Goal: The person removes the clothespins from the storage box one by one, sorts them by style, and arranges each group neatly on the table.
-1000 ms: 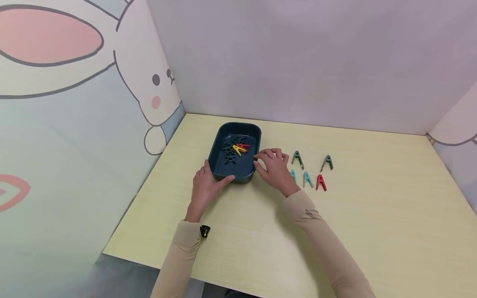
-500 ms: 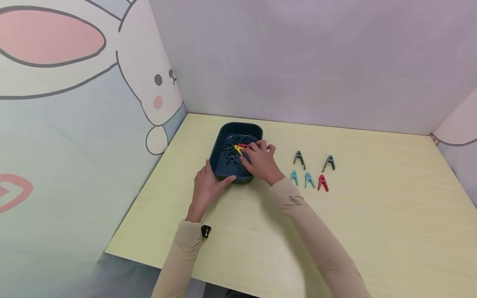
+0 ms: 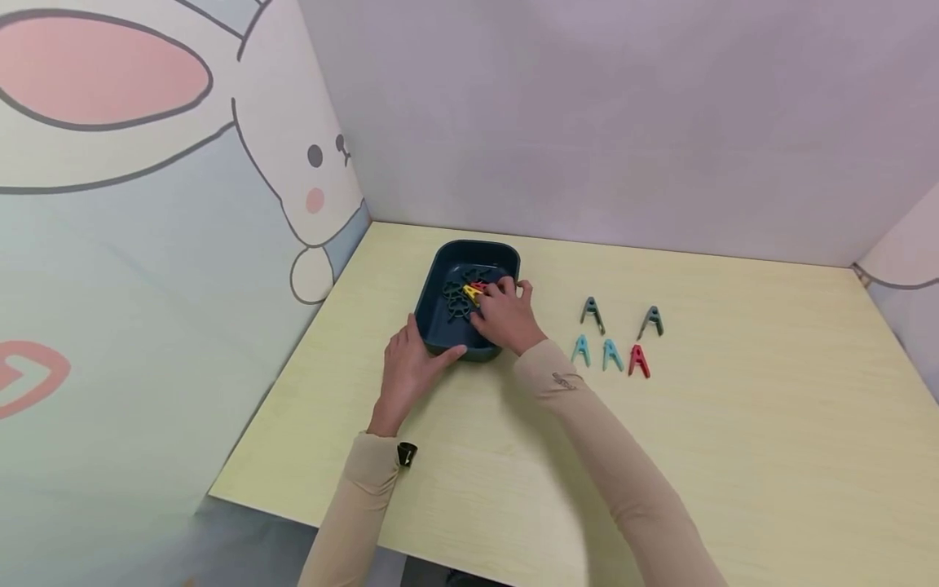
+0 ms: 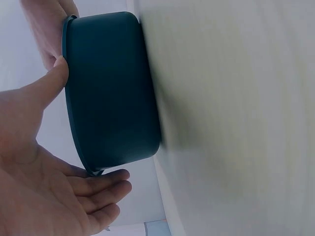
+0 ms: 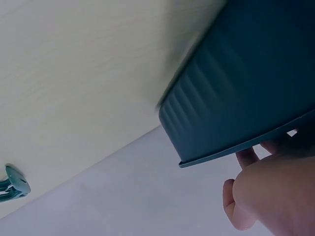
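A dark blue-green plastic box (image 3: 440, 328) stands on the table. Inside it lie several dark green clips (image 3: 458, 307), a yellow clip (image 3: 470, 292) and a red clip (image 3: 479, 285). My left hand (image 3: 406, 367) rests at the box's near left corner, thumb on the rim and fingers loosely extended along the side, as the left wrist view (image 4: 49, 167) confirms. My right hand (image 3: 508, 318) reaches over the right rim into the box, fingertips at the yellow and red clips. Those fingertips are partly hidden, so a pinch cannot be made out.
Right of the box, two dark green clips (image 3: 592, 315) stand apart in a back row. In front of them are two light blue clips (image 3: 612, 355) and another red clip (image 3: 638, 361). A wall borders the table's back edge, another its left side.
My right hand has moved left from beside the box's right rim to the clips inside it. My left hand stays at the corner, and the box stays put.
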`<state>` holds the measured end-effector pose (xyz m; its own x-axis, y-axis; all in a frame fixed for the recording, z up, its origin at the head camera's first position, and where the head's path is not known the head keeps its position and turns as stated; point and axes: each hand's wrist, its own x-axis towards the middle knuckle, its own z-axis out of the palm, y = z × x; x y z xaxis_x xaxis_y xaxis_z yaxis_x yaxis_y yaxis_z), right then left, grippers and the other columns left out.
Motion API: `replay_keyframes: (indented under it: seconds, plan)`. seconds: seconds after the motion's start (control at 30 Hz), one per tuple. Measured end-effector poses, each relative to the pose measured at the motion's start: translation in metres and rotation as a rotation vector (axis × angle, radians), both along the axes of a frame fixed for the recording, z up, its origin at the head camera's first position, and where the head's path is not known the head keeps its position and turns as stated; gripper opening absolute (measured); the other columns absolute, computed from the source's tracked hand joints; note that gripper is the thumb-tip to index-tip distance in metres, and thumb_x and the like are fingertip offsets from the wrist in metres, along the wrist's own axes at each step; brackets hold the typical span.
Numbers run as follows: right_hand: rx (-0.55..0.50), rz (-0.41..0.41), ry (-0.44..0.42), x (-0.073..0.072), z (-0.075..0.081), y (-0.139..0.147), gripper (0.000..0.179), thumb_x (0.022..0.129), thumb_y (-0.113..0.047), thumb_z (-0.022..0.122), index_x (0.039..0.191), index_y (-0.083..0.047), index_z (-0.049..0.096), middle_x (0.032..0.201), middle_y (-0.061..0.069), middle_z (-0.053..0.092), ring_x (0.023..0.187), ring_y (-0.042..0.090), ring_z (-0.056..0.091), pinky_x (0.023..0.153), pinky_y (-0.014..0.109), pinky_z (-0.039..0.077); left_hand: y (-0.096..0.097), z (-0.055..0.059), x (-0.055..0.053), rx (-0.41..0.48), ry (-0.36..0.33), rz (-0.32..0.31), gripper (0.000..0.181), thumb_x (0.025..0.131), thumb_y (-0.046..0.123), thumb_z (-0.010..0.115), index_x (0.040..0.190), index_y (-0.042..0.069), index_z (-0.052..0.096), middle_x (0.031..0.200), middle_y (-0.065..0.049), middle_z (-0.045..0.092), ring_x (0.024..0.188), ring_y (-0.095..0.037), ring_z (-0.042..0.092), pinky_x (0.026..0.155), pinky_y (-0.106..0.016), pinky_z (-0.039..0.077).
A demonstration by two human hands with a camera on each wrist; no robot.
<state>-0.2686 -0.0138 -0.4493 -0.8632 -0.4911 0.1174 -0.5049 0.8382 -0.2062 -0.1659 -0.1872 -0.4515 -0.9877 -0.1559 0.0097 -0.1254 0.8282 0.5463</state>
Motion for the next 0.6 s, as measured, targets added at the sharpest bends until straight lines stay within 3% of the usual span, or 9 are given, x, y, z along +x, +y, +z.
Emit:
replay_keyframes:
  seconds: [0.6]
  plan:
    - [0.191,-0.037,-0.155,-0.002,0.005,-0.017,0.040,0.106,-0.042,0.057,0.125,-0.013,0.076,0.147,0.010,0.057,0.135,0.038,0.032,0.115,0.066,0.012,-0.003,-0.003,0.001,0.001,0.000,-0.001,0.116,0.088,0.060,0.075,0.159,-0.012,0.017,0.158,-0.034,0.033,0.144,-0.049,0.033,0.119,-0.057,0.025]
